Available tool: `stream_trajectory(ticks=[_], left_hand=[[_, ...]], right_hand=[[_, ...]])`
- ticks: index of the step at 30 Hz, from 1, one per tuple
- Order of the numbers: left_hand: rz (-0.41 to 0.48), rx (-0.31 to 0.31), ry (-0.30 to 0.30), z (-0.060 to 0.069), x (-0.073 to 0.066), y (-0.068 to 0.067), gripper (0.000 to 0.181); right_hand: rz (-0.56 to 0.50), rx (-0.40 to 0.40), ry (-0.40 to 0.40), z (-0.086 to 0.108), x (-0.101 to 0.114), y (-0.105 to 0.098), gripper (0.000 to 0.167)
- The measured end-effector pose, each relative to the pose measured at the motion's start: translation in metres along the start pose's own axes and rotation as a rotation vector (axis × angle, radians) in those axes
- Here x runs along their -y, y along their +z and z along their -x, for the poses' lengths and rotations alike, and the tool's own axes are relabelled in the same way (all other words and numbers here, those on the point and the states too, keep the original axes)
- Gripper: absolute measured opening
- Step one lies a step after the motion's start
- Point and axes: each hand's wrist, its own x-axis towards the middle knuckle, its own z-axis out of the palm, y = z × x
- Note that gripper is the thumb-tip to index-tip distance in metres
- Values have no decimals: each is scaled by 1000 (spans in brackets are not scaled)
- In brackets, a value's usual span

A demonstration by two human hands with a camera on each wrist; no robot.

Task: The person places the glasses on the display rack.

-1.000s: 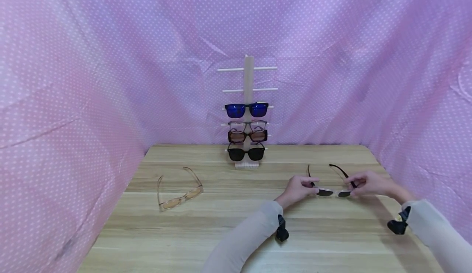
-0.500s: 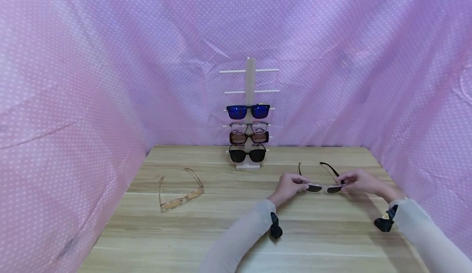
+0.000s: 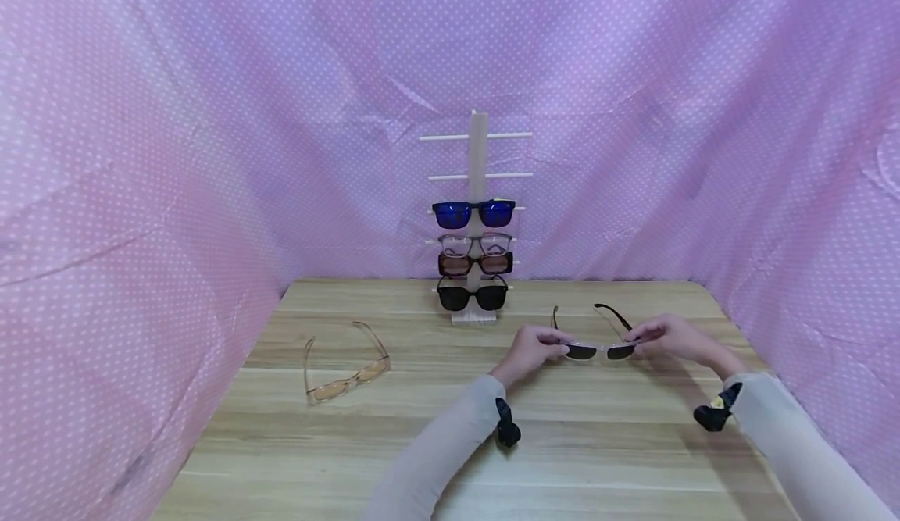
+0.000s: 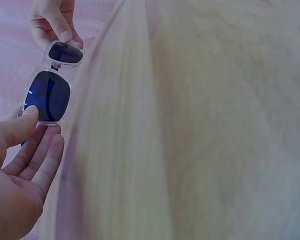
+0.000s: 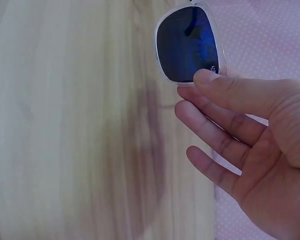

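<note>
A pair of sunglasses (image 3: 580, 352) with a clear frame, dark lenses and dark temples is held by both hands over the right half of the table. My left hand (image 3: 532, 349) pinches its left end; in the left wrist view the thumb lies on the lens (image 4: 47, 95) with the fingers behind. At the other end my right hand (image 3: 678, 340) grips the frame, thumb on the lower corner of the lens (image 5: 187, 45) in the right wrist view. The temples are unfolded and point away toward the back.
An upright display stand (image 3: 478, 154) with white rods stands at the back centre. It carries several glasses, including blue-lensed sunglasses (image 3: 453, 215) and black sunglasses (image 3: 455, 298). Clear-framed glasses with amber lenses (image 3: 330, 389) lie on the wooden table (image 3: 281, 458) at left. Pink dotted cloth surrounds it.
Both hands have carried the sunglasses leftward and slightly toward the back, closer to the stand. The grip at each end stays the same. The head view has shifted slightly.
</note>
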Motion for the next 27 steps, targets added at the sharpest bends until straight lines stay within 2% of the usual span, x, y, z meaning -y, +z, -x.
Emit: stream_trajectory(ticks=[4, 10, 18, 21, 24, 27], left_hand=[[-23, 8, -4, 2, -5, -9, 19], [-59, 1, -10, 0, -16, -24, 18], [3, 39, -35, -1, -40, -40, 21], [-9, 47, -27, -2, -51, -46, 23], [-42, 56, 1, -3, -60, -53, 22], [-59, 68, 29, -4, -72, -61, 22]], right_hand=[[-16, -30, -36, -3, 5, 0, 24], [19, -64, -24, -5, 21, -6, 24], [18, -72, -7, -11, 43, -18, 26], [28, -82, -9, -11, 53, -22, 26], [109, -107, 2, -10, 64, -27, 25], [141, -118, 0, -10, 74, -32, 26]])
